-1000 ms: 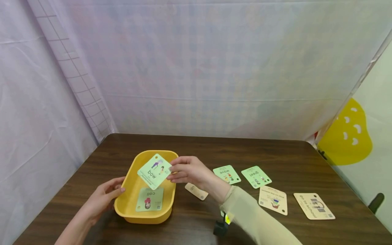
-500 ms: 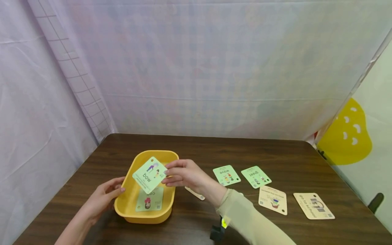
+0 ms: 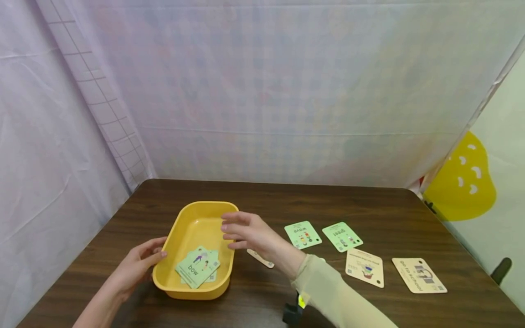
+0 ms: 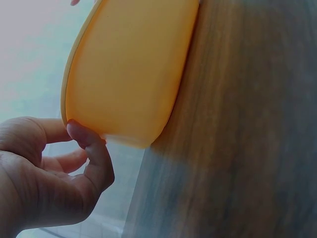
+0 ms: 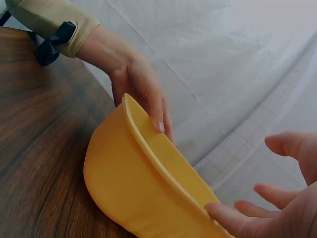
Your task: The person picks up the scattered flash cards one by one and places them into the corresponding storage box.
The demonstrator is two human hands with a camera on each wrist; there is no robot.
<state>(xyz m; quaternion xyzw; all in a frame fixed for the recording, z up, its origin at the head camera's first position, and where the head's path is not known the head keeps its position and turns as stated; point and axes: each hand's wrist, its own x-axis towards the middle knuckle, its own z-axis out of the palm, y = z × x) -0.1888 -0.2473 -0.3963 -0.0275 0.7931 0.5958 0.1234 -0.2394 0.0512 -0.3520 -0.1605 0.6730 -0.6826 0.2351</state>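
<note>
dark table (image 3: 352, 205): left hand (image 3: 138, 263) grips yellow tub (image 3: 196, 232), right hand (image 3: 255, 234) splayed.

yellow tub (image 4: 126, 69): smooth outer wall turned towards me, its far end cut off at the top of the view.
rim (image 4: 66, 94): a thin lip down the tub's left side.
left hand (image 4: 44, 183): at lower left, gripping the tub's near end by that rim.
fingers (image 4: 101, 163): bent, one tip against the rim.
tabletop (image 4: 237, 119): brown, streaky wood grain, blurred, right along the tub's base.
backdrop (image 4: 29, 64): pale, washed out.
</note>
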